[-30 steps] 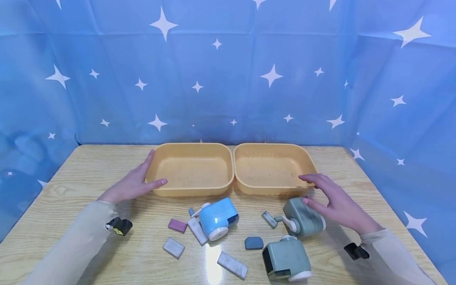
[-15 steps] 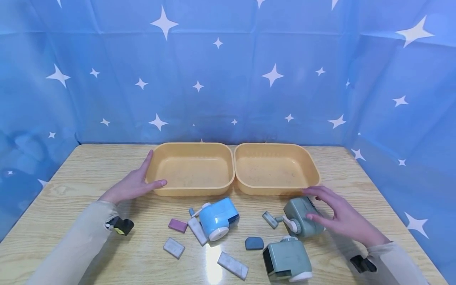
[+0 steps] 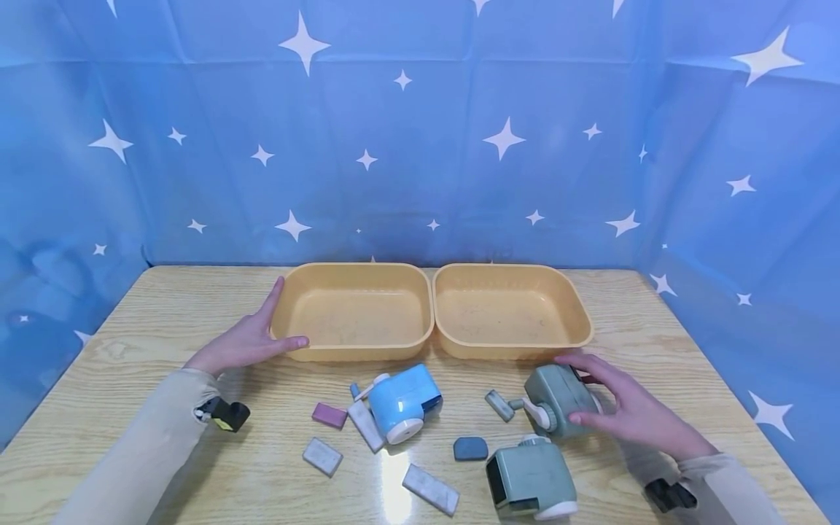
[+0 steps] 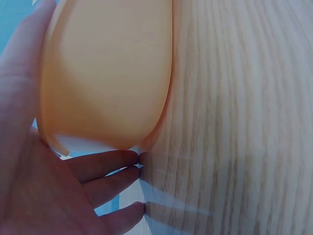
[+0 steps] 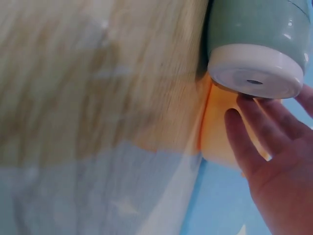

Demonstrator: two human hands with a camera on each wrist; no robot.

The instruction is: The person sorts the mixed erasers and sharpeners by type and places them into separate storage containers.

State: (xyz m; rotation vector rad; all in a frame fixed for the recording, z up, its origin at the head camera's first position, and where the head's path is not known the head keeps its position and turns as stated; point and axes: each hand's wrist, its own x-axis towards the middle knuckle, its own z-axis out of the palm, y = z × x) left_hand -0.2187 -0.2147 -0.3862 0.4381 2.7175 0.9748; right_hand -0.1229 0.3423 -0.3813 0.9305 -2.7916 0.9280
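Note:
In the head view, my left hand (image 3: 244, 341) rests at the left end of the left tan tray (image 3: 359, 353), thumb at its near rim and index finger along its side. The left wrist view shows the other fingers outside the tray, tips near the wooden table. My right hand (image 3: 631, 405) spreads around the far green crank pencil sharpener (image 3: 563, 397), thumb on the near side and index finger beyond it. In the right wrist view, the extended fingers (image 5: 254, 117) lie close by the sharpener's white round end (image 5: 257, 71); firm contact is unclear.
A second green sharpener (image 3: 533, 477) and a blue sharpener (image 3: 402, 402) stand nearby. Several erasers lie around them, including a pink one (image 3: 329, 415), a dark blue one (image 3: 470, 448) and a grey one (image 3: 430, 489). The right tan tray (image 3: 512, 351) adjoins the left one.
My right hand has moved back from the right tray's near rim and lowered around the far green sharpener. The left hand stays at the left tray.

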